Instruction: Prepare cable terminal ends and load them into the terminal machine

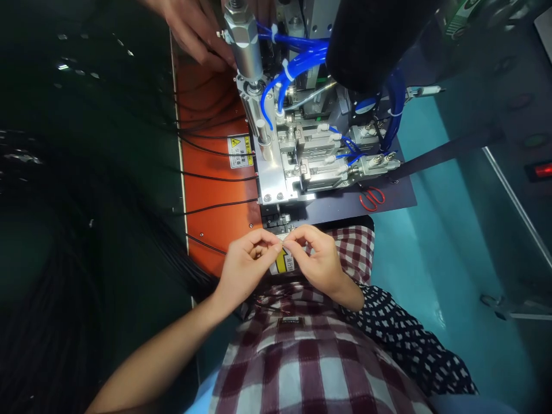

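Observation:
My left hand [246, 261] and my right hand [318, 259] meet at the front edge of a machine, thumbs and forefingers pinched tip to tip. Whatever sits between the fingertips is too small to make out. Just below them a yellow and white label [282, 263] shows in part. Beyond my fingers is a small dark metal fixture [276, 219] at the machine's near end. Thin black cables [215, 177] run across an orange-red plate [207, 224] on the left, and one cable passes close to my left hand.
A metal press cylinder [244, 49] and blue air tubes [304, 57] rise beyond my hands. Scissors with red handles [371, 199] lie on the dark base plate at right. Another person's hand [196, 29] is at the far left. A dense bundle of black cables [172, 253] hangs at left.

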Demonstrator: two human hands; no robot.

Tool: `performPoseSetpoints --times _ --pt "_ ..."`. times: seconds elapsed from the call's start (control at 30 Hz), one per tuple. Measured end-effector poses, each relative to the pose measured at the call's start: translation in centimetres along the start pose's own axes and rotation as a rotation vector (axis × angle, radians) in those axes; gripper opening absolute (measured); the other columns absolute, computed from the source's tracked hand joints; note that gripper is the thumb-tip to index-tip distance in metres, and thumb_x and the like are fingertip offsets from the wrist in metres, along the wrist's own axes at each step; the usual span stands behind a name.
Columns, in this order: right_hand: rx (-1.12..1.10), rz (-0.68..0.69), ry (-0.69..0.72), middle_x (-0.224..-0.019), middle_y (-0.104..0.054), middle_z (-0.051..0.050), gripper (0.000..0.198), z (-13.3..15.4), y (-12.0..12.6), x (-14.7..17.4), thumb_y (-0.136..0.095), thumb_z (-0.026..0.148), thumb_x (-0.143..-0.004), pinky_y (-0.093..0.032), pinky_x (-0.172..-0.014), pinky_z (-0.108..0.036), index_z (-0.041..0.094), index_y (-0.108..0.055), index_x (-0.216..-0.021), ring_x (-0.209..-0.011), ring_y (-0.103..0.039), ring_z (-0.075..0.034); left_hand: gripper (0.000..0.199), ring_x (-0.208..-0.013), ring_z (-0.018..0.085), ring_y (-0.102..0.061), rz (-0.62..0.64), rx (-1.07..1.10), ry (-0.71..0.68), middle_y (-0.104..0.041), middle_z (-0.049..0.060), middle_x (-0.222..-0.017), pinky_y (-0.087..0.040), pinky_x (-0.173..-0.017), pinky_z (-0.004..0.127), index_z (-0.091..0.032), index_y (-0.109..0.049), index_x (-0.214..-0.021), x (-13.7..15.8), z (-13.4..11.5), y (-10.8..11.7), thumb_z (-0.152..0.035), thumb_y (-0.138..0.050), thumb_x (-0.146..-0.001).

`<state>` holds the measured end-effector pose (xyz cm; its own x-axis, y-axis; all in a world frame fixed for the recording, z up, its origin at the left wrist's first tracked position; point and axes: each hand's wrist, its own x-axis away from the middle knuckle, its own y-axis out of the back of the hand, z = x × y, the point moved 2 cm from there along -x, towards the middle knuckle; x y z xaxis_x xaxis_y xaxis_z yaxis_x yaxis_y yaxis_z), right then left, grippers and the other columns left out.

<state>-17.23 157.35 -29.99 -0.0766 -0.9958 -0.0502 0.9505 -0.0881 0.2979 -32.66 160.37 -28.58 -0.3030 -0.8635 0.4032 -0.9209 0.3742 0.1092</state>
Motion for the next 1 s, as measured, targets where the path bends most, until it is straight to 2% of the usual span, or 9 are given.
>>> performPoseSetpoints --times 0.13,0.2,0.4,0.57,0.73,1.0 --pt "0.074 0.032 0.011 -0.079 -0.065 -0.002 0.014 -0.1 0.4 0.0 -0.058 0.023 -0.093 -0.045 -0.07 -0.031 0.02 -0.061 -0.08 -0.073 -0.058 -0.016 0.01 -0.073 0.013 -0.058 -0.034 -0.238 -0.248 -0.063 0.003 -0.084 -0.045 -0.064 0.023 -0.018 -0.067 -0.088 0.2 -0.2 0.1 -0.026 -0.061 -0.088" --pt "0.068 0.027 -0.01 -0.079 -0.065 -0.002 0.014 -0.3 0.5 0.0 -0.058 0.023 -0.093 -0.045 -0.071 -0.031 0.02 -0.06 -0.079 -0.074 -0.058 -0.016 0.01 -0.077 0.014 -0.058 -0.035 -0.338 -0.318 -0.064 0.003 -0.086 -0.045 -0.067 0.024 -0.019 -0.067 -0.091 0.2 -0.2 0.2 -0.024 -0.06 -0.089" --pt "-0.036 -0.002 -0.127 -0.079 -0.065 -0.001 0.014 -1.5 0.7 -0.2 -0.059 0.024 -0.091 -0.046 -0.069 -0.028 0.02 -0.062 -0.079 -0.073 -0.059 -0.015 0.009 -0.078 0.014 -0.058 -0.013 -0.476 -0.371 -0.063 0.002 -0.086 -0.045 -0.068 0.024 -0.019 -0.067 -0.091 -0.2 -0.6 1.2 -0.022 -0.059 -0.09" --pt "-0.132 -0.022 -0.17 -0.078 -0.066 -0.001 0.014 -2.8 0.8 -1.2 -0.061 0.028 -0.09 -0.047 -0.067 -0.027 0.019 -0.063 -0.078 -0.072 -0.06 -0.015 0.019 -0.085 0.015 -0.06 -0.052 -0.576 -0.512 -0.063 0.004 -0.091 -0.048 -0.076 0.026 -0.017 -0.07 -0.101 -0.8 -0.7 1.7 -0.017 -0.053 -0.093" --pt "-0.143 0.005 -0.194 -0.076 -0.066 -0.002 0.017 -3.9 1.0 -2.6 -0.062 0.031 -0.087 -0.046 -0.063 -0.026 0.017 -0.065 -0.078 -0.069 -0.058 -0.014 0.024 -0.08 0.014 -0.058 -0.082 -0.673 -0.687 -0.059 0.004 -0.088 -0.048 -0.071 0.025 -0.019 -0.069 -0.109 -2.0 0.4 1.9 -0.017 -0.05 -0.094" --pt "-0.181 0.05 -0.251 -0.073 -0.066 -0.002 0.02 -4.7 0.6 -3.8 -0.064 0.035 -0.084 -0.044 -0.059 -0.026 0.016 -0.065 -0.077 -0.062 -0.055 -0.013 0.029 -0.072 0.013 -0.054 -0.095 -0.771 -0.746 -0.053 0.003 -0.082 -0.047 -0.063 0.024 -0.021 -0.073 -0.105 -3.1 1.1 2.5 -0.013 -0.048 -0.092"
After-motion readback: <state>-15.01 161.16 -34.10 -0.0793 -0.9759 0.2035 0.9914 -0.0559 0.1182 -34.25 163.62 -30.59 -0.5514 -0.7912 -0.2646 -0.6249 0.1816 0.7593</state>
